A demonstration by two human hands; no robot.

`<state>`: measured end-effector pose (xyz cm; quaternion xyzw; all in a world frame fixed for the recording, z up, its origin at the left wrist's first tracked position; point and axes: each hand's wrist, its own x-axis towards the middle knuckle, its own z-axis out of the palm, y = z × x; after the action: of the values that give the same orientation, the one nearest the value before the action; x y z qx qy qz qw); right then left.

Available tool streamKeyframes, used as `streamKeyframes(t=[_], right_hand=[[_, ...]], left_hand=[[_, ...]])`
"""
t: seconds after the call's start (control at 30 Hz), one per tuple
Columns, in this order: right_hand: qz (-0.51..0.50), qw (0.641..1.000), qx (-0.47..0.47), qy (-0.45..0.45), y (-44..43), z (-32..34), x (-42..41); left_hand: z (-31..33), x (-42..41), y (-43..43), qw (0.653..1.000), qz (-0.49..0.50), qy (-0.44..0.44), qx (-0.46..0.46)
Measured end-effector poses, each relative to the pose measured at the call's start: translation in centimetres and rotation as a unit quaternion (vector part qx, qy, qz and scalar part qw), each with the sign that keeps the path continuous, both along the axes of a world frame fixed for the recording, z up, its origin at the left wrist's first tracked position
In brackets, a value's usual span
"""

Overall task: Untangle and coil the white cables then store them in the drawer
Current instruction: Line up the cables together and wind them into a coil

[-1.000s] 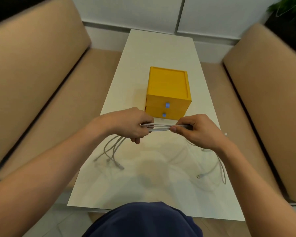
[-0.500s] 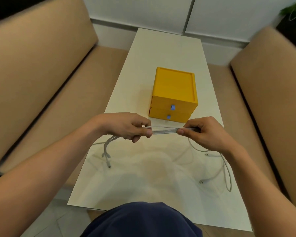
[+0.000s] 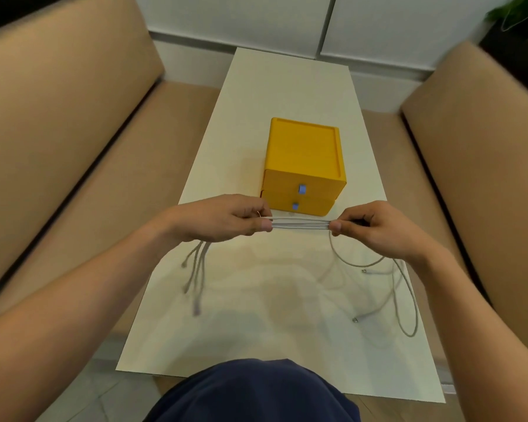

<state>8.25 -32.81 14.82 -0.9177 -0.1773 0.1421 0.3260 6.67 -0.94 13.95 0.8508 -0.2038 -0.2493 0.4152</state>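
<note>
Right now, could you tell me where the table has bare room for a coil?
Bare: the table behind the yellow drawer box, and its near middle between the dangling cable ends and the loose loops. Crowded: just in front of the box, where the left hand and right hand stretch the white cables.

White cables (image 3: 301, 224), several strands held side by side in a taut horizontal span just in front of closed yellow two-drawer box (image 3: 304, 153) with blue pulls, short plug ends dangling at left, long loose loops trailing at right.
</note>
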Motion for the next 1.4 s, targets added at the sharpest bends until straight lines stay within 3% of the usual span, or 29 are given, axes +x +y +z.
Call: streamKeyframes(t=[0.2,0.3,0.47,0.57,0.67,0.87,1.1,1.23,1.4], right_hand=[[0.013,0.978,-0.204,-0.046,2.6,-1.8,-1.2],[0.054,0.981,-0.147,-0.112,4.9,-2.1,-3.3],[0.062,0.997,-0.037,-0.014,8.8,-3.3,-4.3],[0.030,0.999,0.029,0.001,8.8,-3.9,-3.5],[0.023,0.999,0.034,-0.024,8.3,-3.9,-3.3],[0.028,0.999,0.028,-0.024,8.2,-3.3,-2.7],[0.023,0.999,0.036,0.008,8.1,-3.3,-2.7],[0.012,1.000,0.007,-0.022,8.2,-3.7,-2.9],[-0.005,0.999,0.022,-0.045,7.7,-3.1,-2.0]], left_hand=[[-2.4,-0.4,-0.5,0.996,0.029,-0.070,0.048],[-3.1,-1.1,-0.3,0.996,0.026,-0.069,0.057],[-2.7,-1.8,-0.5,0.997,0.008,-0.066,0.039],[-2.8,-2.2,0.0,0.998,0.009,-0.044,0.034],[-2.9,-2.2,0.7,0.996,0.052,-0.063,0.028],[-2.5,-2.2,1.2,0.993,0.096,0.012,-0.061],[-2.9,-1.6,2.7,0.977,0.037,0.183,-0.102],[-3.2,-1.1,2.3,0.982,0.059,0.174,-0.050],[-2.7,-0.6,2.0,0.981,0.090,0.159,-0.061]])
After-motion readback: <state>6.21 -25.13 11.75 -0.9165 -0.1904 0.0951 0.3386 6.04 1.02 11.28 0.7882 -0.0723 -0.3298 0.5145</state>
